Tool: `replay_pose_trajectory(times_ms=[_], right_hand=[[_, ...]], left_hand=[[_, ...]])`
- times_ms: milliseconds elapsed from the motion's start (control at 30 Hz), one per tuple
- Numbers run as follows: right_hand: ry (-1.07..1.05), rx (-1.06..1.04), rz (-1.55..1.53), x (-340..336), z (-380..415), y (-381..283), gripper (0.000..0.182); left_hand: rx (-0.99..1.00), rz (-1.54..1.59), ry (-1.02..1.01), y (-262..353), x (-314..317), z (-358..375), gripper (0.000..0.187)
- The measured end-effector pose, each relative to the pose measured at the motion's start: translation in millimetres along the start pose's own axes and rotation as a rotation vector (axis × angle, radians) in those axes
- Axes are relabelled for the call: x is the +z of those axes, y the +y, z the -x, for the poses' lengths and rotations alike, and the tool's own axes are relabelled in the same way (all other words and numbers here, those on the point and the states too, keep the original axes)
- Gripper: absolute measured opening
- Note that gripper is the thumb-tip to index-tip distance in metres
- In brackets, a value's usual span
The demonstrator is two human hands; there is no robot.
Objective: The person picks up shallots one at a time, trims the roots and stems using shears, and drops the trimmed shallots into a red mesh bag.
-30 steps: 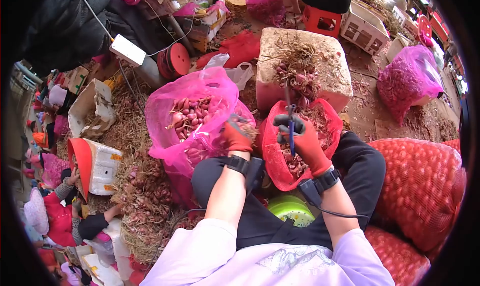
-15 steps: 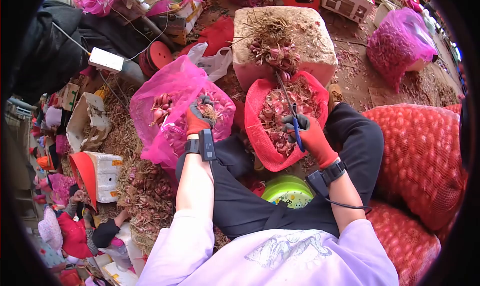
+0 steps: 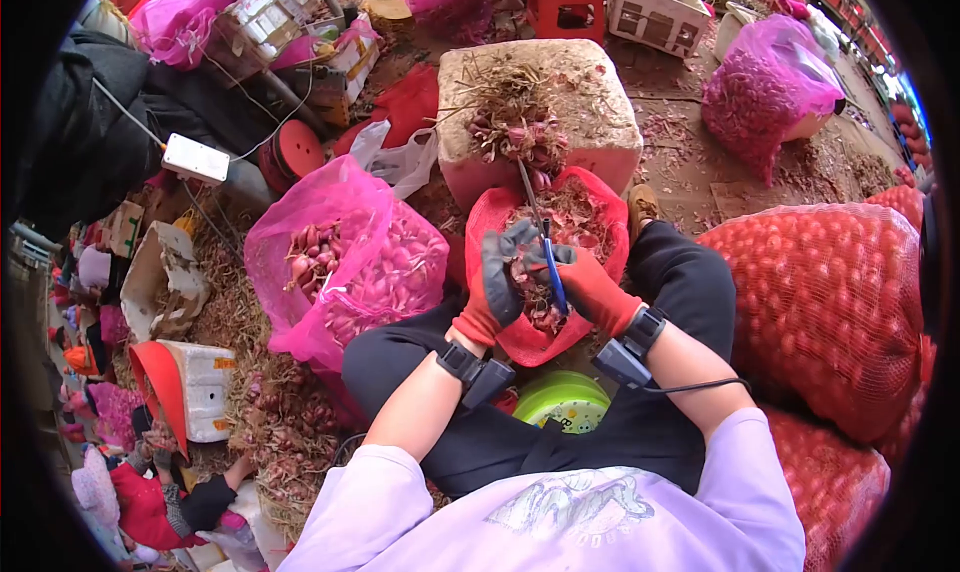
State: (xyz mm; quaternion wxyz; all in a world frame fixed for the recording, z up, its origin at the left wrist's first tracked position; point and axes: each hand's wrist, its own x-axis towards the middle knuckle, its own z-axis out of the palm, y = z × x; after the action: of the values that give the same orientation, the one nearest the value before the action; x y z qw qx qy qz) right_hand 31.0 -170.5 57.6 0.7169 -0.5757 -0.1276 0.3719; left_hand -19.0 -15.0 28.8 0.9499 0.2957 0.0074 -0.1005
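My right hand (image 3: 590, 284), in a red and grey glove, is closed round the blue handle of long shears (image 3: 551, 269). Their dark blade points up towards a bunch of dried shallots (image 3: 525, 137) with stalks, on a pale foam block (image 3: 605, 102). Close by on the left, my gloved left hand (image 3: 498, 280) is held over a red mesh bag (image 3: 482, 222) of loose skins and trimmings. Its grey fingers are stretched and slightly curved; I see nothing clearly held. A pink mesh bag (image 3: 270, 232) with cleaned shallots (image 3: 395, 257) stands left of it.
Large red net sacks (image 3: 820, 302) full of bulbs stand at my right. Unpeeled shallots (image 3: 295, 397) are heaped at my left, near a white box (image 3: 205, 372). A lime-green round object (image 3: 560, 397) lies between my legs. A person in red (image 3: 150, 497) sits at lower left.
My left hand has moved right, from the pink bag, where it held a rooty clump, to the red mesh bag. My right hand has shifted slightly left with the shears. The view has shifted too.
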Motion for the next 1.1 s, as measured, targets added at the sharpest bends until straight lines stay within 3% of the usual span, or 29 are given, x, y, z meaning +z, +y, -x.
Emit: replay_pose_trajectory(times_ms=[33,100,200,233,267,300,400,467,533,567,667,700,800,833,900,967,1033,1100], right_hand=[[0.064,0.117,-0.011,-6,3,-7,0.026],[0.122,0.105,-0.149,-27,1,0,0.028],[0.189,0.023,-0.158,-38,0,3,0.025],[0.181,0.012,-0.080,-42,-3,7,0.023],[0.175,0.002,-0.002,-46,-6,12,0.020],[0.212,-0.137,0.269,-47,-11,17,0.017],[0.384,-0.106,1.003,-44,-14,2,0.022],[0.337,-0.119,0.553,-52,-21,15,0.023],[0.220,-0.015,0.056,-47,-16,3,0.023],[0.219,-0.093,0.055,-39,-15,1,0.024],[0.103,-0.040,0.046,-43,-16,9,0.024],[0.131,-0.026,-0.073,-46,-15,13,0.023],[0.069,0.010,-0.136,-47,-11,7,0.019],[0.083,-0.054,-0.004,-45,-11,5,0.016],[0.110,-0.065,0.079,-49,-15,17,0.021],[0.129,-0.061,0.102,-48,-16,18,0.023],[0.139,-0.046,0.068,-38,-14,9,0.022],[0.103,-0.132,0.456,-37,-14,10,0.021]], left_hand=[[0.012,0.051,0.144,-2,3,0,0.054],[-0.059,0.054,0.363,0,6,-2,0.049],[-0.053,-0.331,0.072,-13,-23,-10,0.045],[-0.229,-0.318,0.050,-17,-31,-12,0.043],[-0.155,-0.308,0.118,-18,-24,-14,0.042],[-0.082,-0.298,0.188,-23,-19,-14,0.040],[0.064,-0.451,0.323,-22,-18,-19,0.040],[0.070,-0.611,0.374,-18,-16,-20,0.043],[0.252,-0.933,0.356,-32,-27,-21,0.045],[0.348,-1.092,0.343,-35,-24,-22,0.046],[0.246,-0.790,0.277,-38,-5,-17,0.048],[0.190,-0.913,0.356,-28,11,-10,0.048],[0.077,-0.698,0.139,-24,-13,-12,0.055],[0.124,-0.860,0.135,-31,-26,-10,0.055],[0.070,-0.756,0.192,-33,-29,-8,0.050],[0.066,-0.894,0.231,-29,-27,-8,0.048],[0.116,-1.276,0.248,-20,-20,-8,0.050],[0.081,-1.365,0.240,-12,1,-6,0.052]])
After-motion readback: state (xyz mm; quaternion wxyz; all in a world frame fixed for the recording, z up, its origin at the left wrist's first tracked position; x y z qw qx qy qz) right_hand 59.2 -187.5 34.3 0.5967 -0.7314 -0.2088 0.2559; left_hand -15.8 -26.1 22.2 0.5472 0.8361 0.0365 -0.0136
